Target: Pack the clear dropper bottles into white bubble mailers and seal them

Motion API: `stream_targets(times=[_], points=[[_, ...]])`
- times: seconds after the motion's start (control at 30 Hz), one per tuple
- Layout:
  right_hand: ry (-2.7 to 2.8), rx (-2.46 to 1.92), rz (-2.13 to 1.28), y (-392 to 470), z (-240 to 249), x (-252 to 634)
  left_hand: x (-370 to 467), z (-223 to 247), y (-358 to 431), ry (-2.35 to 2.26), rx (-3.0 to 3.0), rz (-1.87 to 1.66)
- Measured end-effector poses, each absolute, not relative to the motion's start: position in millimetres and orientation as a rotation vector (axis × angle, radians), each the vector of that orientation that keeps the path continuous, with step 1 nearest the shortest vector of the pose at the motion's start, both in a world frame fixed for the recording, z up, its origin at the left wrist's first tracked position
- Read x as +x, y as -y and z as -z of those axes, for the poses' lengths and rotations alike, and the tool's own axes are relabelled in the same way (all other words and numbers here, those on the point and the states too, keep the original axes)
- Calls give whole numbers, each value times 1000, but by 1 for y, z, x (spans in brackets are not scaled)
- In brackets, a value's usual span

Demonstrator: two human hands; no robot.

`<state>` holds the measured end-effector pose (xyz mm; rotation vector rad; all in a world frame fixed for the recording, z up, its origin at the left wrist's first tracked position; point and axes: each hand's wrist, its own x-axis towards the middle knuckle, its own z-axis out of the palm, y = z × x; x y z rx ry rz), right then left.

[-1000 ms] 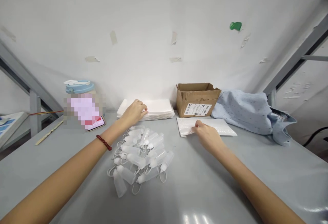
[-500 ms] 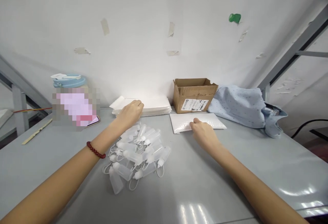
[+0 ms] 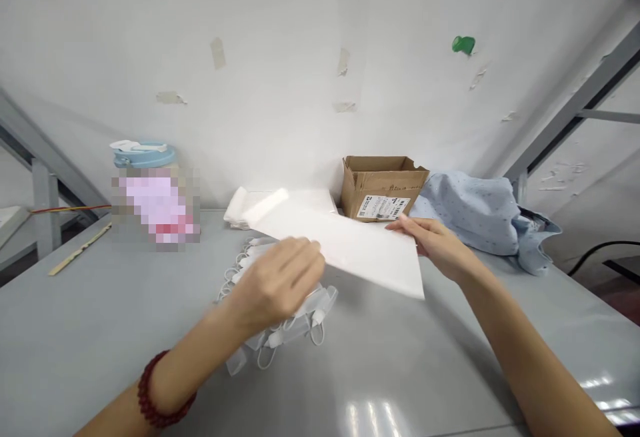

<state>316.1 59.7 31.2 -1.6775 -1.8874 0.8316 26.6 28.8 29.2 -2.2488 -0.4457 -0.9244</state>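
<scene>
A white padded envelope, its flap open at the far left end, is held tilted above the table. My right hand pinches its right end between thumb and fingers. My left hand, slightly blurred, is closed at the envelope's near edge; the fingertips are turned away, and whether they grip it is unclear. Beneath and beyond my left hand lies a pile of translucent plastic bottles with white caps and loops, partly hidden. Behind the envelope, a stack of white envelopes rests against the wall.
An open cardboard box stands at the back, beside a light blue spotted cloth. At the left are a blue-lidded container, a pixelated pink item and a thin yellowish strip. Metal braces flank the table.
The white envelope at the right has been lifted off the table and moved left, in my right hand. My left hand has come from the stack toward me and right, over the bottles.
</scene>
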Motion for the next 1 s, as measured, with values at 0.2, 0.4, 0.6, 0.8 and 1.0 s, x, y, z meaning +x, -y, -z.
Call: stream_targets(times=[0.2,0.4,0.6,0.8,1.0], points=[[1720,-1306,-1598,-48,-32,300,38,-13,-7,329,-2387,930],[1673,-1197,-1691,-39,-16,268,40,-7,4,312,-2429,944],[1640,-1156,-1520,-39,-13,270,33,-5,-7,758,-2388,1281],[1945,-1251,-1078,-36,-26,278,8,-30,-25,2386,-2770,1741],[2316,-1183,-543,-22,-18,263,18,-32,-15,2716,-2953,2018]])
